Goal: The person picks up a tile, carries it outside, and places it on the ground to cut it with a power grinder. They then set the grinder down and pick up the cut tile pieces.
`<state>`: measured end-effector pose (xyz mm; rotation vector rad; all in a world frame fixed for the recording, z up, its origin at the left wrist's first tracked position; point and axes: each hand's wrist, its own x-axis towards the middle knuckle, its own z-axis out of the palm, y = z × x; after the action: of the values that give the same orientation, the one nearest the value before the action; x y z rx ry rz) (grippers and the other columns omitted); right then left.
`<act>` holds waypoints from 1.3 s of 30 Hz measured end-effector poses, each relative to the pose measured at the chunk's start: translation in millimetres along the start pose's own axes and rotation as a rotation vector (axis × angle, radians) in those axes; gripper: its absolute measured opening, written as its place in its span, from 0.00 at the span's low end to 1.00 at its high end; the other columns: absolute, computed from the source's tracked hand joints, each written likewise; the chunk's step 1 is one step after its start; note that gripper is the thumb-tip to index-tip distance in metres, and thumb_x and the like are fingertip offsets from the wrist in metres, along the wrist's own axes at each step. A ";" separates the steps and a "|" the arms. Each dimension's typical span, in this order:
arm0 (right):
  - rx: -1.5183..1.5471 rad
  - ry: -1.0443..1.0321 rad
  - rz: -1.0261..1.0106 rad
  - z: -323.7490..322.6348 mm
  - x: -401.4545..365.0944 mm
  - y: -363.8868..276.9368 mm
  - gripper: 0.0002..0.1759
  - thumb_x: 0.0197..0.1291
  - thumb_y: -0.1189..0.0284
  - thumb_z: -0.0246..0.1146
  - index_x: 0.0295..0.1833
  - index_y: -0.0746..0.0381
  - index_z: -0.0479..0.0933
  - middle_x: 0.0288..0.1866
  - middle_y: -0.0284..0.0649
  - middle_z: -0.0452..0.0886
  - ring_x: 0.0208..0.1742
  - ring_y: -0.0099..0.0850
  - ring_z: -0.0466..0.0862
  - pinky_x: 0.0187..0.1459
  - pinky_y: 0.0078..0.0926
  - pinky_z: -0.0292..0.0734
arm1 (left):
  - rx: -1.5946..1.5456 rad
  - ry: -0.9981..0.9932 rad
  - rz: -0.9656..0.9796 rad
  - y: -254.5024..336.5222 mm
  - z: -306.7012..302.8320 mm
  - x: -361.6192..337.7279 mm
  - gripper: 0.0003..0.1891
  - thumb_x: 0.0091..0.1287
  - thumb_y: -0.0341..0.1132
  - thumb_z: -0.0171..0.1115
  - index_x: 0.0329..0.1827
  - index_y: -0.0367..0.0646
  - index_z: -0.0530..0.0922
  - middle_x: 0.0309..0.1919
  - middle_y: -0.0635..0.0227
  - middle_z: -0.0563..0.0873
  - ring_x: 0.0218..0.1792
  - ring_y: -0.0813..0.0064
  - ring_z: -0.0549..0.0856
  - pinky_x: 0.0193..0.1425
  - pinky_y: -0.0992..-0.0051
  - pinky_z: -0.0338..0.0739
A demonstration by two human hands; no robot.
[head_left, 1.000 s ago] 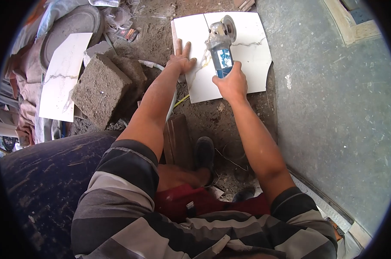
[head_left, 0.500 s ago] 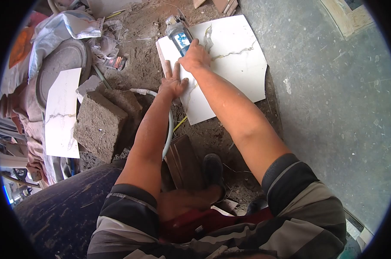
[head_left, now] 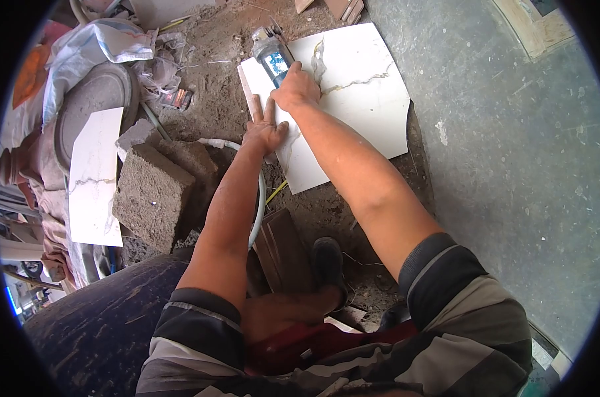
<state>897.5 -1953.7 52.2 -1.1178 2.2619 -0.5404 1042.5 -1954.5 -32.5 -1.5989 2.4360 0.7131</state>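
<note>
A white marble-patterned tile [head_left: 369,99] lies on the dirt ahead of me, its right edge cut at angles. My right hand [head_left: 296,89] is wrapped around the body of an angle grinder [head_left: 273,58], whose metal head points away from me over the tile's far left corner. The disc shows only as a thin edge beside the head. My left hand [head_left: 265,132] rests with fingers spread on the tile's left edge, just below the grinder.
Rough concrete blocks [head_left: 153,192] and another cut tile piece [head_left: 96,178] stand at the left. A pale hose [head_left: 259,205] curves beside my left forearm. A dark barrel [head_left: 108,317] is at lower left. Smooth grey floor [head_left: 505,165] spans the right.
The grinder and my right hand have shifted slightly to the left, and the grinder's head has turned a little. My left hand stays on the tile's edge.
</note>
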 end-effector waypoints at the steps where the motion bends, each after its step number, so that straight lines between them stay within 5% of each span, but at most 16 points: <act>1: -0.001 0.001 -0.002 0.1 1.1 -0.7 0.40 0.48 0.62 0.72 0.64 0.66 0.62 0.56 0.53 0.81 0.57 0.47 0.83 0.57 0.41 0.80 | 0.013 0.005 0.006 -0.5 0.6 1.1 0.45 0.66 0.58 0.51 0.82 0.62 0.39 0.81 0.59 0.30 0.68 0.34 0.68 0.73 0.54 0.64; 39: -0.036 -0.059 0.034 -9.8 -0.3 -9.2 0.38 0.51 0.65 0.71 0.63 0.66 0.61 0.57 0.51 0.80 0.59 0.44 0.83 0.58 0.38 0.80 | 0.029 -0.038 -0.017 8.3 -9.0 -4.3 0.45 0.66 0.57 0.50 0.82 0.63 0.38 0.81 0.58 0.29 0.66 0.35 0.70 0.73 0.55 0.65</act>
<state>896.9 -1957.7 65.0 -1.0966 2.2436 -0.4494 1038.1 -1952.4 -20.5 -1.5788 2.3924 0.6951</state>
